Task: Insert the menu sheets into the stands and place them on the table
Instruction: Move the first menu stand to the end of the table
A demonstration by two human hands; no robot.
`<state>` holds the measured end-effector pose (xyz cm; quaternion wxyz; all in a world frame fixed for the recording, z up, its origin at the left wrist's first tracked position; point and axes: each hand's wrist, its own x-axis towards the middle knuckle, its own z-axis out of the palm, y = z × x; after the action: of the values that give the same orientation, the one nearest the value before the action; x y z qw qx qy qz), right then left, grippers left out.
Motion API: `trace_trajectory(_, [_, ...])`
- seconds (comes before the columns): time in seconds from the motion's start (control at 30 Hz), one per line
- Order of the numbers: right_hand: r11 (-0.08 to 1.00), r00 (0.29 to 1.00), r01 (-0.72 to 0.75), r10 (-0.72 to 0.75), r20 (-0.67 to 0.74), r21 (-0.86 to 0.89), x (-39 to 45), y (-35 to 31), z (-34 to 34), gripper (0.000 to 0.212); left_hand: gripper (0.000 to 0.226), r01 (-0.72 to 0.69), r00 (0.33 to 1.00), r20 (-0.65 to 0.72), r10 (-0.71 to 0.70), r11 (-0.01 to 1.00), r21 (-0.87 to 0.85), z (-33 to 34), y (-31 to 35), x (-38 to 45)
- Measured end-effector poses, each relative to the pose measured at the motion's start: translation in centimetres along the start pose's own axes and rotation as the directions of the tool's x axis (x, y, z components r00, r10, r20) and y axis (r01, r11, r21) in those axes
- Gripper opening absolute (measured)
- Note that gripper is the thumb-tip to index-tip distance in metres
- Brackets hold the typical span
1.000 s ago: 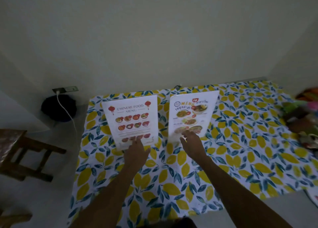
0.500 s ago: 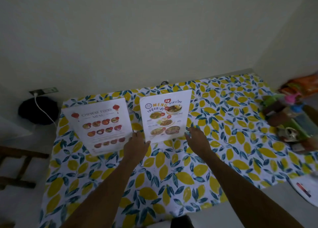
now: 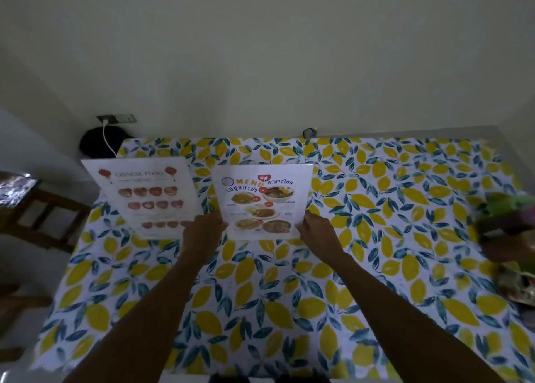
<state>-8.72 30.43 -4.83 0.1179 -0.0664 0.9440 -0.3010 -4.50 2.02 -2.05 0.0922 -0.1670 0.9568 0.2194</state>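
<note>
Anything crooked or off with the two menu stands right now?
Nothing stands out. The Chinese food menu stand and the Thai menu stand both stand upright on the tablecloth; both hands flank the Thai one.

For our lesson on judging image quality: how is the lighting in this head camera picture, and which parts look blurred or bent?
Head view: dim, flat light with no glare; the Thai menu stand between both hands reads sharply, the Chinese food menu stand is softer, the clutter at the right edge is smeared, and the far edge of the tablecloth bows from the wide lens.
</note>
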Motion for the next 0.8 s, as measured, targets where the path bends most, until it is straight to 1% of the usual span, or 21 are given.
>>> trace_trajectory(0.03, [1.000, 1.000, 0.002, -0.002, 0.004, -0.006, 0.0, 0.3, -0.2, 0.022, 0.027, 0.006, 1.000, 0.004, -0.006, 0.999, -0.035, -0.1, 0.3, -0.2])
trace_trajectory(0.1, [1.000, 1.000, 0.015, -0.014, 0.004, -0.013, 0.1, 0.8, -0.8, 0.021, 0.027, -0.011, 1.000, 0.008, 0.012, 1.000, -0.029, -0.2, 0.8, -0.7])
trace_trajectory(0.2, [0.999, 0.999, 0.049, -0.049, -0.020, -0.006, -0.1, 1.3, -2.0, 0.020, 0.021, -0.095, 0.994, -0.037, 0.099, 0.991, 0.092, -0.4, 1.9, -1.1])
trace_trajectory(0.27, [0.998, 0.997, 0.058, -0.059, -0.043, -0.016, -0.5, 1.6, -3.1, 0.018, 0.022, -0.141, 0.989, -0.033, 0.146, 0.983, 0.114, -0.6, 3.0, -1.3])
trace_trajectory(0.33, [0.999, 0.997, 0.034, -0.034, -0.069, 0.000, -1.2, 2.2, -4.4, 0.018, 0.023, -0.159, 0.987, -0.029, 0.161, 0.985, 0.069, -1.1, 4.5, -1.2])
trace_trajectory(0.43, [0.998, 0.994, -0.003, -0.004, -0.109, -0.064, -2.1, 3.3, -6.6, 0.027, 0.022, -0.233, 0.972, -0.022, 0.234, 0.972, 0.023, -1.4, 7.1, -1.1])
trace_trajectory(0.5, [0.997, 0.990, -0.028, 0.017, -0.141, -0.073, -2.8, 4.2, -8.3, 0.027, 0.021, -0.285, 0.959, 0.012, 0.285, 0.959, 0.002, -1.4, 9.3, -0.9])
trace_trajectory(0.6, [0.994, 0.981, -0.078, 0.062, -0.184, -0.080, -3.7, 6.0, -11.1, 0.027, 0.018, -0.328, 0.943, 0.027, 0.331, 0.941, -0.083, -1.1, 12.8, -0.5])
trace_trajectory(0.73, [0.985, 0.964, -0.152, 0.130, -0.233, -0.080, -4.6, 8.7, -15.6, 0.027, 0.019, -0.440, 0.897, 0.008, 0.442, 0.894, -0.086, -0.3, 18.3, -0.2])
trace_trajectory(0.8, [0.983, 0.950, -0.168, 0.141, -0.280, -0.075, -4.9, 10.5, -17.9, 0.026, 0.021, -0.453, 0.890, 0.022, 0.455, 0.890, -0.055, 0.4, 21.5, 0.2])
